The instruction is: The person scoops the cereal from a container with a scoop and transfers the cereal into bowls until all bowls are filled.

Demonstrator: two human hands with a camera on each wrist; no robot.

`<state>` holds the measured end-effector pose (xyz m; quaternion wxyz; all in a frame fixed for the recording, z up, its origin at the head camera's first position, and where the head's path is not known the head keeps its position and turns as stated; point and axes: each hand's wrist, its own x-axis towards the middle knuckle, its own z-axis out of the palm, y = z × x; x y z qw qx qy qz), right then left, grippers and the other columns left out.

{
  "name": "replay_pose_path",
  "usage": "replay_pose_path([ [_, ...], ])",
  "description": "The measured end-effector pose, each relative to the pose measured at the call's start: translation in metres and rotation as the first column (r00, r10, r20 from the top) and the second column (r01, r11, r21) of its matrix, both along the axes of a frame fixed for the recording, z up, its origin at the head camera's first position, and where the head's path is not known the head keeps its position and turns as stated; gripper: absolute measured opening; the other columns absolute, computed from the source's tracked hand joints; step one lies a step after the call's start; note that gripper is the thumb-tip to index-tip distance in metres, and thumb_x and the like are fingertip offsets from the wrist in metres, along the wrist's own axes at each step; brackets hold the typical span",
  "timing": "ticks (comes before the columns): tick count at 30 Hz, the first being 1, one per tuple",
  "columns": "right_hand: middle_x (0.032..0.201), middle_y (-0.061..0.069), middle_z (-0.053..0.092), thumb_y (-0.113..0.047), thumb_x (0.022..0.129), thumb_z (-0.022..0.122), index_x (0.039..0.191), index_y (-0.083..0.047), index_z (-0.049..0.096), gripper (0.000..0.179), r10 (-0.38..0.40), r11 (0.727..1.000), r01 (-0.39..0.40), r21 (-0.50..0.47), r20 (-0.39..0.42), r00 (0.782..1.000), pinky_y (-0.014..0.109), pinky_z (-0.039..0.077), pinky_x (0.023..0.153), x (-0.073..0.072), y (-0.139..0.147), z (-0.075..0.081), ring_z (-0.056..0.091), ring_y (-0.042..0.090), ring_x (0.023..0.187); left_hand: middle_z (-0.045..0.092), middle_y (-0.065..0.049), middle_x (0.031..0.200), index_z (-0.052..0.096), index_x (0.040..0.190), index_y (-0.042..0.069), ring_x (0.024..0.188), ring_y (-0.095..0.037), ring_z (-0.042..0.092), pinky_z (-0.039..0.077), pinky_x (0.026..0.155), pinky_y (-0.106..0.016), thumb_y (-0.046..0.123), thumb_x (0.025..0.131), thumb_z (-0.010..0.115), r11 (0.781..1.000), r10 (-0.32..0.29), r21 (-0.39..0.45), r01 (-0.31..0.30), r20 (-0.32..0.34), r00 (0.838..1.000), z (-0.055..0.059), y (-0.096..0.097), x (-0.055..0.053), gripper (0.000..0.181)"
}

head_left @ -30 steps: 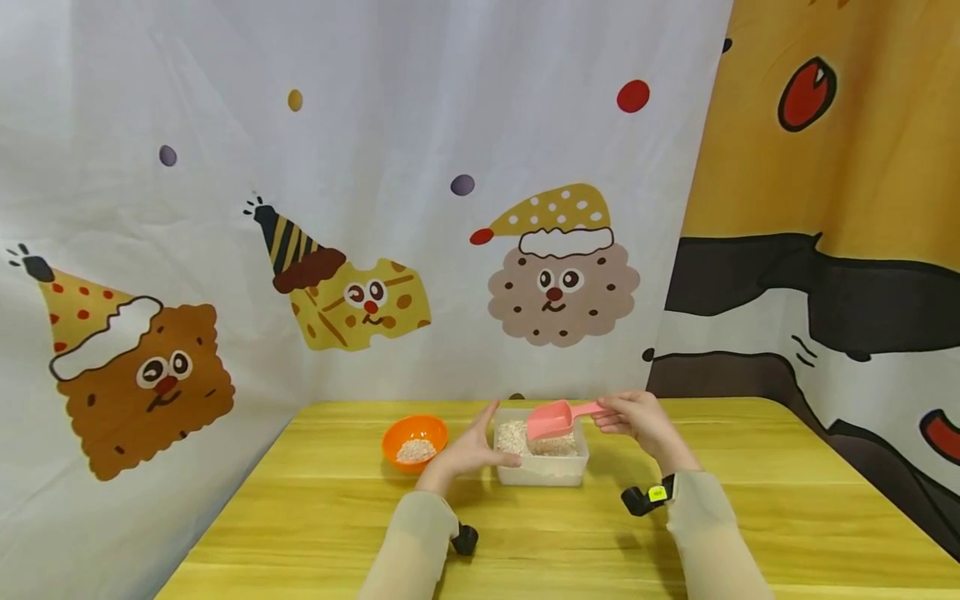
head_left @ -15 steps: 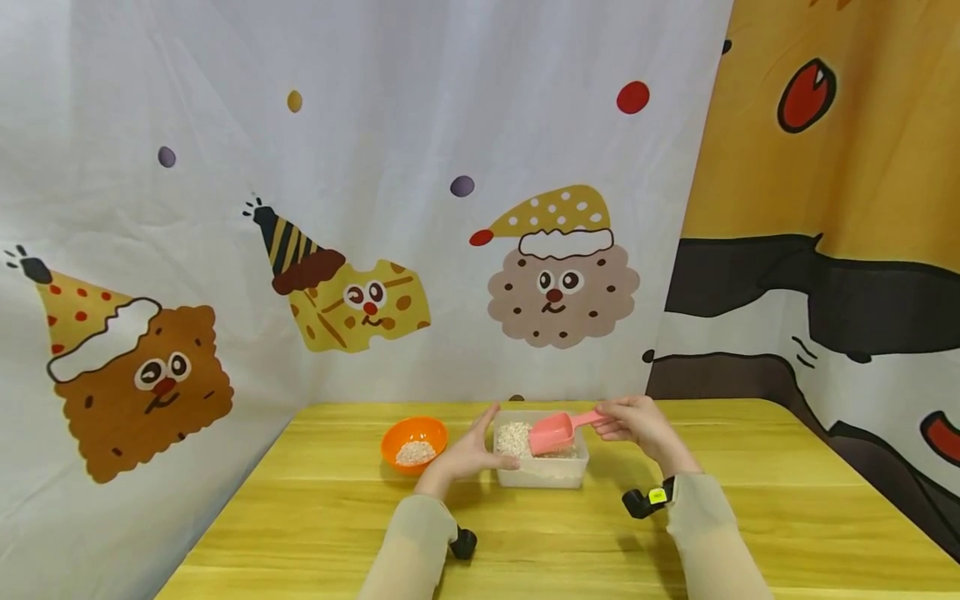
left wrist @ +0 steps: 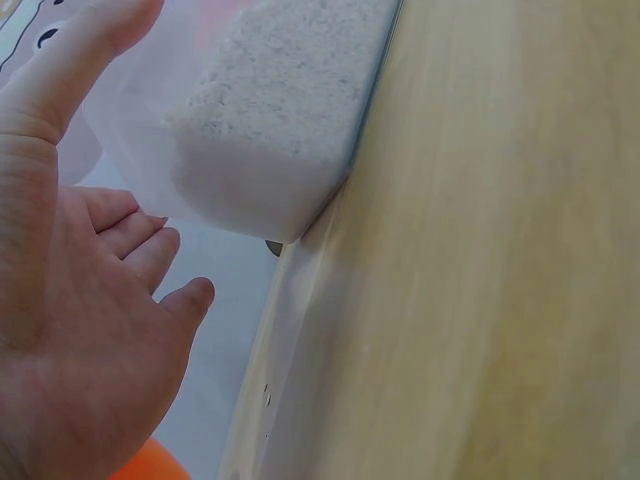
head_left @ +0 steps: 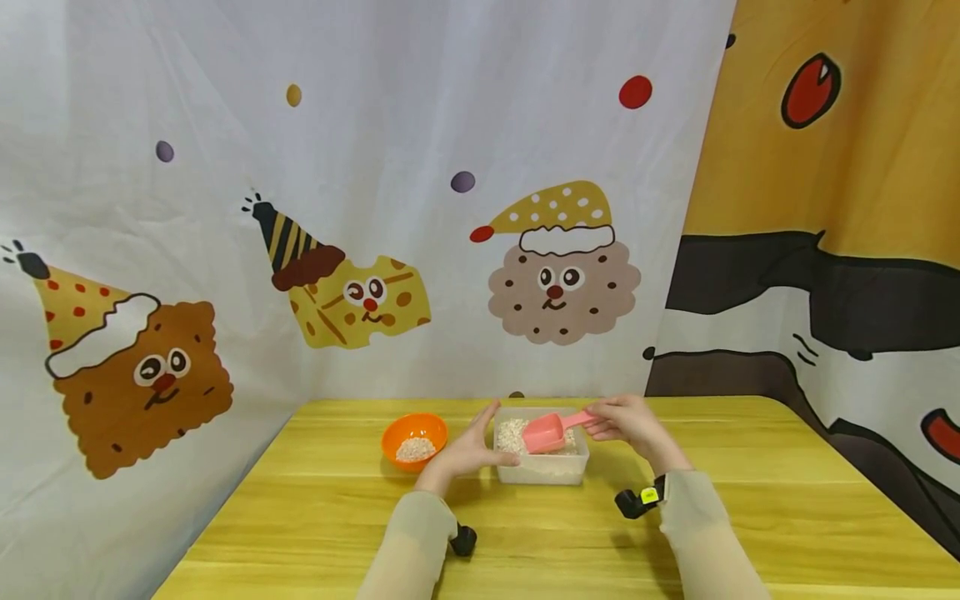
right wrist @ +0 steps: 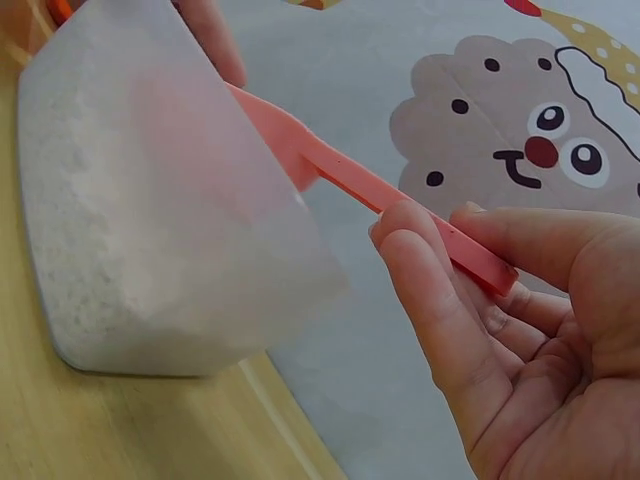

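My right hand [head_left: 628, 427] pinches the handle of a pink scoop [head_left: 545, 432] between thumb and fingers. Its bowl is inside a translucent white plastic box [head_left: 542, 472], on pale flakes that look like oats [head_left: 512, 433]. Through the cloudy box wall in the right wrist view, the scoop's bowl shows only as a pink blur. My left hand [head_left: 468, 450] rests against the left end of the box, thumb along the front wall and fingers extended toward the back. In the left wrist view, that hand's little finger stands off the box wall.
Left of the box stands an orange bowl [head_left: 411, 427] with some of the same flakes inside. Everything rests on a wood-grain table [head_left: 300, 517]. A cartoon-printed curtain [head_left: 450, 100] hangs behind it.
The scoop has come down from above the flakes into the box and shifted slightly left, my right hand moving with it. My left hand and the orange bowl have stayed put.
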<state>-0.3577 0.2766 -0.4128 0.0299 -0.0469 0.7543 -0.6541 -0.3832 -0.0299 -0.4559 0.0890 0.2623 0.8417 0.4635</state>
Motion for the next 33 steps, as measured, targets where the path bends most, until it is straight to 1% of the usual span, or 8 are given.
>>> replay_pose_path([
  [3,0.083,0.015,0.071,-0.009,0.097,0.059,0.118,0.022,0.055,0.037,0.004,1.0,-0.004,0.002,0.003,1.0,0.035,0.058,0.069,0.0,-0.004,-0.001,0.07,0.02,0.072,0.009,-0.006,0.162,0.01,0.157,0.029,0.144,-0.035,0.016,0.025,0.108,-0.061,0.044,0.075,0.081,1.0,0.0,-0.004,0.0,0.001,1.0,0.0,0.0,0.0,0.11],
  [5,0.083,0.016,0.071,-0.009,0.097,0.058,0.118,0.022,0.054,0.038,0.008,1.0,-0.008,0.006,0.003,1.0,0.036,0.058,0.07,0.0,-0.007,0.0,0.07,0.02,0.071,0.009,-0.007,0.162,0.01,0.157,0.029,0.144,-0.036,0.017,0.025,0.108,-0.061,0.044,0.075,0.081,1.0,0.001,-0.008,-0.001,0.0,1.0,0.001,0.0,0.001,0.109],
  [8,0.083,0.016,0.071,-0.009,0.097,0.058,0.119,0.021,0.055,0.038,0.001,1.0,-0.002,0.014,0.008,1.0,0.037,0.057,0.072,0.001,-0.011,0.001,0.07,0.021,0.072,0.009,-0.008,0.162,0.01,0.157,0.03,0.144,-0.036,0.017,0.025,0.108,-0.061,0.045,0.075,0.081,1.0,0.004,-0.013,-0.004,0.002,1.0,0.001,0.0,0.001,0.11],
  [14,0.08,0.016,0.07,-0.008,0.096,0.059,0.116,0.02,0.057,0.035,-0.01,0.999,0.01,0.045,-0.004,1.0,0.036,0.058,0.068,0.002,-0.019,0.002,0.07,0.024,0.071,0.009,-0.007,0.162,0.011,0.157,0.029,0.143,-0.036,0.018,0.026,0.108,-0.061,0.045,0.074,0.082,1.0,0.007,-0.01,-0.007,0.004,1.0,0.003,0.001,0.001,0.11],
  [22,0.078,0.018,0.07,-0.006,0.096,0.058,0.112,0.021,0.059,0.031,-0.013,0.997,0.015,0.074,-0.029,0.999,0.039,0.058,0.068,0.005,-0.03,0.004,0.07,0.021,0.066,0.011,-0.005,0.161,0.013,0.157,0.029,0.143,-0.036,0.019,0.026,0.107,-0.061,0.046,0.073,0.082,1.0,0.01,-0.012,-0.01,-0.001,1.0,0.002,0.003,0.001,0.11],
  [27,0.077,0.018,0.07,-0.005,0.096,0.058,0.11,0.02,0.06,0.03,-0.028,0.996,0.031,0.085,-0.028,0.999,0.037,0.058,0.065,0.005,-0.038,0.002,0.069,0.021,0.065,0.011,-0.005,0.161,0.013,0.157,0.029,0.144,-0.036,0.018,0.026,0.108,-0.061,0.045,0.073,0.082,1.0,0.01,-0.002,-0.01,0.007,1.0,0.002,0.003,0.002,0.11],
  [30,0.075,0.017,0.07,-0.006,0.095,0.059,0.11,0.02,0.061,0.029,-0.048,0.995,0.05,0.084,-0.024,0.999,0.035,0.058,0.062,0.005,-0.044,0.003,0.069,0.02,0.063,0.01,-0.007,0.162,0.013,0.157,0.03,0.143,-0.037,0.017,0.025,0.107,-0.062,0.044,0.073,0.083,1.0,0.012,0.007,-0.012,0.017,1.0,0.003,0.002,0.003,0.11],
  [33,0.075,0.017,0.07,-0.005,0.095,0.059,0.109,0.019,0.061,0.028,-0.058,0.994,0.06,0.088,-0.025,0.998,0.036,0.058,0.062,0.009,-0.05,0.008,0.069,0.021,0.063,0.009,-0.009,0.162,0.013,0.157,0.03,0.143,-0.038,0.017,0.025,0.107,-0.062,0.045,0.074,0.082,1.0,0.015,0.003,-0.015,0.019,1.0,0.005,0.001,0.003,0.11],
])
